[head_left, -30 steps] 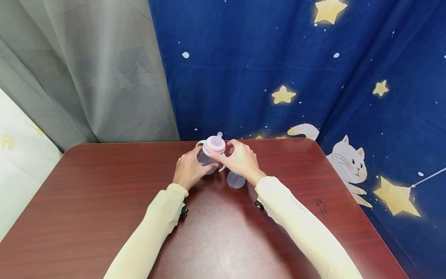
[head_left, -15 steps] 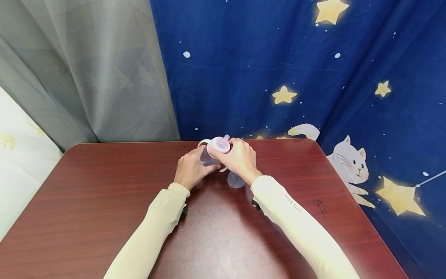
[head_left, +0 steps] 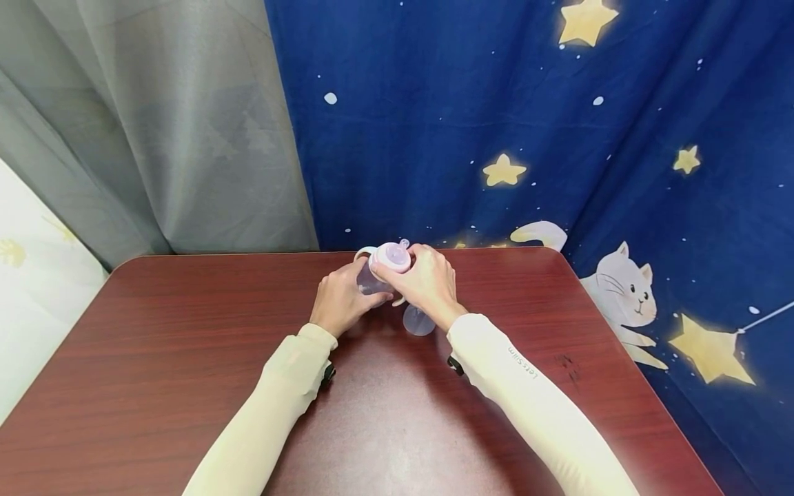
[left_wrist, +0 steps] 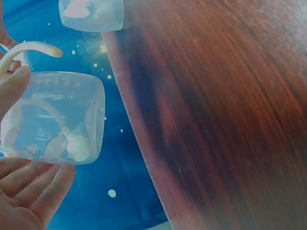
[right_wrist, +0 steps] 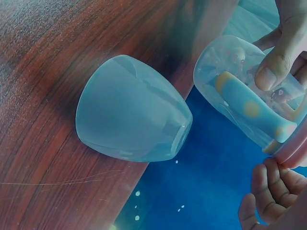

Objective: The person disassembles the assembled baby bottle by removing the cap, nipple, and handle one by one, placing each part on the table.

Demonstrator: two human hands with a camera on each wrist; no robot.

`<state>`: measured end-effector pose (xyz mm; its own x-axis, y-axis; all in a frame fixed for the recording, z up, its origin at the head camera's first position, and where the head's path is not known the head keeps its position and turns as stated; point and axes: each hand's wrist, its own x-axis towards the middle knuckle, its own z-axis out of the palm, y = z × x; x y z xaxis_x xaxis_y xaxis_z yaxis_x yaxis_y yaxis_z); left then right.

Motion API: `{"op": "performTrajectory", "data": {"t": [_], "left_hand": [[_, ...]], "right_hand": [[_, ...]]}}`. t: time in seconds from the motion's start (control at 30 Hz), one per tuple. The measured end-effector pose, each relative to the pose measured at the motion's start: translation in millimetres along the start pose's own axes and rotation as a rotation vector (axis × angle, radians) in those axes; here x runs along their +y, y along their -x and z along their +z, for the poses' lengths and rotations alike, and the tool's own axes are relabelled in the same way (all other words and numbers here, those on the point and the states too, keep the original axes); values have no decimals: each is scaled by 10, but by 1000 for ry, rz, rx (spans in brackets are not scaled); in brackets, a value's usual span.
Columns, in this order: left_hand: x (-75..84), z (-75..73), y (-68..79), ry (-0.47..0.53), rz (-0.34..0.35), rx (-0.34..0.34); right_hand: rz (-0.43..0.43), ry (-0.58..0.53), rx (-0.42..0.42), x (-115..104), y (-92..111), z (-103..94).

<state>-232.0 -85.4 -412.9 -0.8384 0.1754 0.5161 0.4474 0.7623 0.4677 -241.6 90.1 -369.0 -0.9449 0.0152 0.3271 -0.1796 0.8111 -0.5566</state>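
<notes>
Near the table's far edge, a clear baby bottle [head_left: 370, 281] with a pink and white collar [head_left: 394, 259] and a nipple [head_left: 404, 243] is tilted to the right. My left hand [head_left: 343, 297] holds its clear body from the left, thumb on one side and fingers on the other. With thumb and fingers, my right hand [head_left: 431, 279] grips the collar. A curved side handle [right_wrist: 254, 108], blue with yellow spots, shows in the right wrist view. Inside the bottle, the left wrist view shows a straw ending in a pale ball [left_wrist: 78, 147].
A clear dome-shaped cap [right_wrist: 132, 110] stands on the table just below my right hand. The brown wooden table [head_left: 205, 358] ends a little beyond the bottle. Behind it hang a grey curtain [head_left: 205, 138] and a blue starry one [head_left: 422, 138].
Over the last second the bottle's top has tipped to the right, and my right hand has closed further over the collar. In the latest half second almost nothing has moved.
</notes>
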Motion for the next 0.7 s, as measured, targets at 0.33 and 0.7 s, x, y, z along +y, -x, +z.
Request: {"op": "performTrajectory", "data": {"t": [0.33, 0.7], "left_hand": [[-11, 9, 12, 13, -6, -16], [-60, 18, 24, 87, 5, -21]], "right_hand": [[-24, -11, -20, 22, 7, 0], [-159, -22, -61, 52, 4, -26]]}}
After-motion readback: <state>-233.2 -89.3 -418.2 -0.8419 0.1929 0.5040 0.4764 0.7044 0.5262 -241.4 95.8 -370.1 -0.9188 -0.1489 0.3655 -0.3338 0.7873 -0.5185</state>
